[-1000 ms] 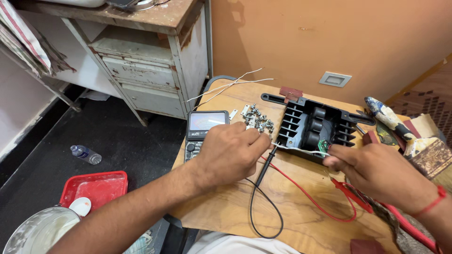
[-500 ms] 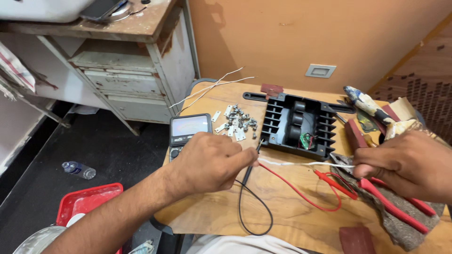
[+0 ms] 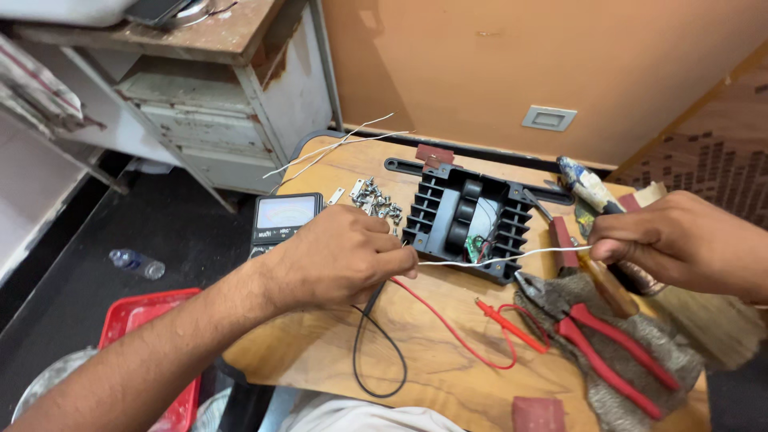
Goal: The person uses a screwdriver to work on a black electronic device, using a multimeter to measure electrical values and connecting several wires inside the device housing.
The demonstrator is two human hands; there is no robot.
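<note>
2 hands grip 1 white wire (image 3: 500,258) by its ends; left hand (image 3: 340,256) pinches the 9 o'clock end, right hand (image 3: 672,240) pinches the 3 o'clock end; its long axis runs 9-to-3, taut above the table (image 3: 448,352); black casing (image 3: 468,216) lies just beyond, toward 12; both hands equally near.
</note>
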